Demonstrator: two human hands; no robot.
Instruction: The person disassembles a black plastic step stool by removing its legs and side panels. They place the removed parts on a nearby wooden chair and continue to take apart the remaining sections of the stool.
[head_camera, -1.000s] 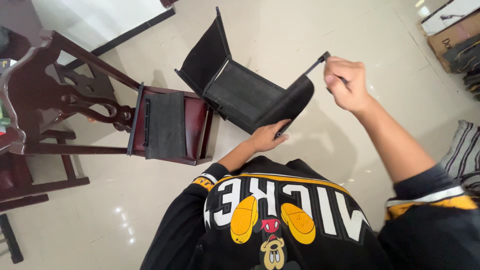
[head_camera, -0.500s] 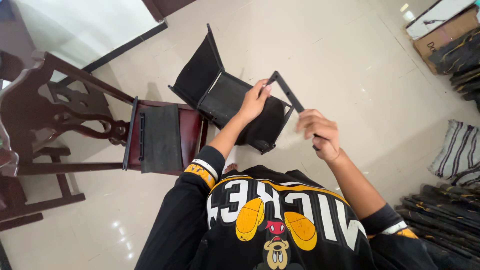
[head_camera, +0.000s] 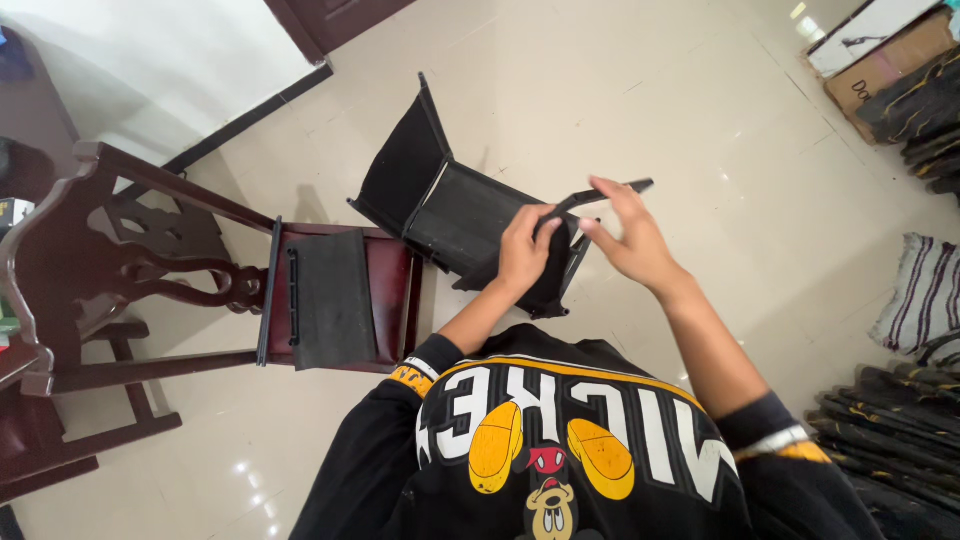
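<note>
Right hand now beside panel

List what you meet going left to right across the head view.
Wooden chair → flat black panel on its seat → black folded panel assembly → left hand → right hand → striped cloth.

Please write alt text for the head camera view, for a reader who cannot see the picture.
Seen from above, a person's left hand grips a black folding panel assembly held over a tiled floor, while the right hand touches a thin black strip at its upper edge. To the left, a dark wooden chair carries a flat black panel on its seat.
</note>
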